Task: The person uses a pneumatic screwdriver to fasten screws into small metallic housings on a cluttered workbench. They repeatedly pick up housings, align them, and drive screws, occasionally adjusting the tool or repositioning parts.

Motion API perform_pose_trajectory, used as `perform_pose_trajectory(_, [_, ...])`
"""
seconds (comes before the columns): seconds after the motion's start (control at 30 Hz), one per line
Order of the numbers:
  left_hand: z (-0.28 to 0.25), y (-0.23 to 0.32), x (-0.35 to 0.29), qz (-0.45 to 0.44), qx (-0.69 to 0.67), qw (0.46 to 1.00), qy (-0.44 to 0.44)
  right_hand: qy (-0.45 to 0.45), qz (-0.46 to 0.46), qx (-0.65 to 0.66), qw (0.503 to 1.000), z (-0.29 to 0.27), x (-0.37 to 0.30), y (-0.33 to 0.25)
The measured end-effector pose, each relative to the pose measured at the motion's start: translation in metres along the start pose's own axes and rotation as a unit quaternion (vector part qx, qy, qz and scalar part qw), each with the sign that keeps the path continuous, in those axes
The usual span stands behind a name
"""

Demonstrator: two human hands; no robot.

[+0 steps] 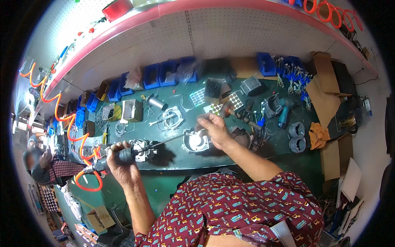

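The driver tool [126, 155], dark-bodied with a long thin shaft, lies left of centre in the frame, inside the left hand [123, 169], whose fingers are wrapped around its body. Its shaft slants up and rightward to just beside the right hand [214, 129], near the middle of the frame. That hand's fingers are bent and drawn together near the shaft's far end; whether they pinch anything I cannot tell. A pale round metal housing [196, 143] sits just below the right hand's fingertips, and a metal part [144, 153] sits beside the tool, near the left hand. An orange hose [89, 189] loops below the tool at lower left. Blue bins [151, 77] line the back of the green tabletop [185, 159], across the upper middle.
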State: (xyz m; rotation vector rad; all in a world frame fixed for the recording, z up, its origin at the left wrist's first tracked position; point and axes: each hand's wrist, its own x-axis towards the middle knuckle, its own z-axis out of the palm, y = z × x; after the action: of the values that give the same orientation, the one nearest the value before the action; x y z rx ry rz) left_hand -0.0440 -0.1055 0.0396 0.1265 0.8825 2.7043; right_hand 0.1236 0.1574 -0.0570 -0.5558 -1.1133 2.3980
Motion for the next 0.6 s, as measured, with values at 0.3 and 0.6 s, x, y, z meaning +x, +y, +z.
perform_pose_trajectory(0.3, [-0.001,0.022,-0.026,0.054,0.083,0.995,0.016,0.037,-0.002,-0.369,0.929,-0.065,0.051,-0.005])
perform_pose_trajectory(0.6, [-0.002,0.041,-0.058,0.081,0.146,0.986,-0.009,0.072,-0.074,-0.747,0.656,-0.156,0.164,-0.002])
